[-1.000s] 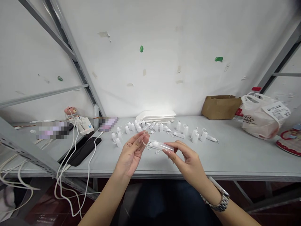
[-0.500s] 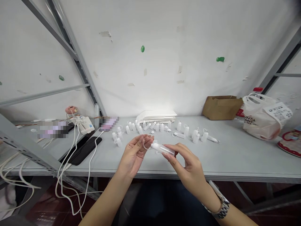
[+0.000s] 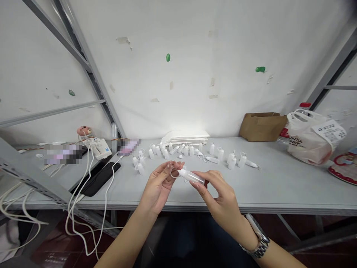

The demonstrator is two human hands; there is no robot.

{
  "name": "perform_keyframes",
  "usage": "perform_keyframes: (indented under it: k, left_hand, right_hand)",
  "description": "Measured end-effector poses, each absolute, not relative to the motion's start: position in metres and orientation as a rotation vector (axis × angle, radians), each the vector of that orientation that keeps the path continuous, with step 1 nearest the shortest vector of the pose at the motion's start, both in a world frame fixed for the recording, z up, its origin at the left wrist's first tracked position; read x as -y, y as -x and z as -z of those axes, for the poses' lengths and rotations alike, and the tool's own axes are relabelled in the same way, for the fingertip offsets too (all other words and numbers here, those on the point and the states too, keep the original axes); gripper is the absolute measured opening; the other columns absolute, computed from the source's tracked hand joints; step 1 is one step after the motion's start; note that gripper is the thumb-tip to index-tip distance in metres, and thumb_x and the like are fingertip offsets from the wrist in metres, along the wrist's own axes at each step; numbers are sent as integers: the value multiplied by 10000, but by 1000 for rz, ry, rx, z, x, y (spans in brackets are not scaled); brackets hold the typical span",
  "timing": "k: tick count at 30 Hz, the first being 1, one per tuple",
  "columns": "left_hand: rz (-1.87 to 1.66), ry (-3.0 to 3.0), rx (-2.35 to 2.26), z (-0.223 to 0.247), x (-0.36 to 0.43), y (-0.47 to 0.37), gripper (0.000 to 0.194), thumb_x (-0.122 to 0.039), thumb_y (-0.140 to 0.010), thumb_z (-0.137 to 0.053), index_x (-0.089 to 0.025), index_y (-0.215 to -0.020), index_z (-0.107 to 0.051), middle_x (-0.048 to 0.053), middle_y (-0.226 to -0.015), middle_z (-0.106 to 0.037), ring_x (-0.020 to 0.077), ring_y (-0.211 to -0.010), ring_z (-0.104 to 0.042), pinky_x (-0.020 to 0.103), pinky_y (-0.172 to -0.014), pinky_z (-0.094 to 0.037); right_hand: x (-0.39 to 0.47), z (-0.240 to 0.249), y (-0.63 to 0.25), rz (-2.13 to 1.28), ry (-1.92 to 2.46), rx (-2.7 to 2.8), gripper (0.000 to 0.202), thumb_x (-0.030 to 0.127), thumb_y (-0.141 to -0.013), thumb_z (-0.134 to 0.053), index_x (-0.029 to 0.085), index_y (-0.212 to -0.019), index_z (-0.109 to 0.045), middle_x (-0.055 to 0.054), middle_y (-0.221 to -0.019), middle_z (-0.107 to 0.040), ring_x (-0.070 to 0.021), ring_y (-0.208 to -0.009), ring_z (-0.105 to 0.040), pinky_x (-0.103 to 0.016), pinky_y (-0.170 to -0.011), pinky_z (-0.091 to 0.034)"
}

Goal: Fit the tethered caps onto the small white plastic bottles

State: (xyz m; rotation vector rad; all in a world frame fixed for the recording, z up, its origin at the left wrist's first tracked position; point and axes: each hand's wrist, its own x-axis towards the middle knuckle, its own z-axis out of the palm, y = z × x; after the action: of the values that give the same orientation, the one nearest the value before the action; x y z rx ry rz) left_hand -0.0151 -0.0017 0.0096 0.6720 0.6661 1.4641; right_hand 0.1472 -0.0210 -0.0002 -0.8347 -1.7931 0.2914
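Note:
A small translucent squeeze bottle (image 3: 195, 178) lies nearly level between my hands, its white nozzle end pointing left. My right hand (image 3: 220, 193) grips the bottle's base end between thumb and fingers. At the nozzle end, my left hand (image 3: 160, 186) pinches the thin looped strap of the cap; the cap itself is mostly hidden by the fingers. Behind my hands, several similar bottles stand on the grey table (image 3: 279, 182), among them one at the right (image 3: 242, 160). Another bottle (image 3: 212, 160) lies on its side.
White stacked sheets (image 3: 186, 137) rest against the wall. A cardboard box (image 3: 262, 127) and a plastic bag (image 3: 308, 143) stand at the right. Phones, including a black one (image 3: 102, 178), a power strip (image 3: 99, 148) and loose white cables lie left, beside a metal shelf post.
My right hand and the bottle have shifted slightly left, bringing the nozzle closer to my left fingers. The left hand has barely moved.

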Motion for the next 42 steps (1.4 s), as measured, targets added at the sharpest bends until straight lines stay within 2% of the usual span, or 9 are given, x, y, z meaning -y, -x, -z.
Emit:
perform_keyframes:
  k: [14,24,32,37,42]
  left_hand:
    - [-1479,-692,-679,-5,0,13,71,-205,-695,-700,-144,-731,-705,50,-774,-740,162,-806,-680,266,-834,-474]
    - [-1500,-731,-776,-3,1,11,120,-221,-645,-736,-132,-721,-710,80,-769,-742,219,-893,-666,315,-888,-429]
    - [-1544,-659,-732,5,2,3,103,-226,-666,-723,-149,-732,-704,63,-824,-745,205,-947,-648,317,-910,-414]
    - [-1554,-652,-722,5,2,0,86,-237,-703,-696,-154,-728,-697,63,-869,-742,198,-991,-631,310,-941,-396]
    - [-1527,-690,-709,-3,2,3,262,-390,-767,-606,-151,-826,-695,98,-1031,-702,214,-1061,-593,321,-948,-398]
  right_hand:
    - [18,8,-144,-126,829,1821,214,176,-855,-532,196,-1067,-557,-14,-710,-600,-139,-590,-502,-369,-724,-391]
    - [17,13,-142,-59,823,1850,216,166,-849,-512,193,-1057,-562,-33,-737,-634,-150,-586,-513,-389,-746,-377]
    - [15,20,-137,-67,814,1803,225,132,-853,-492,183,-1066,-545,-32,-721,-613,-145,-575,-494,-368,-700,-383]
    - [11,23,-135,-181,830,1776,187,162,-868,-485,187,-1036,-564,-23,-702,-594,-150,-600,-496,-368,-705,-392]
    - [5,23,-135,-479,922,1654,151,268,-879,-492,211,-945,-615,-9,-689,-591,-161,-666,-529,-326,-684,-428]
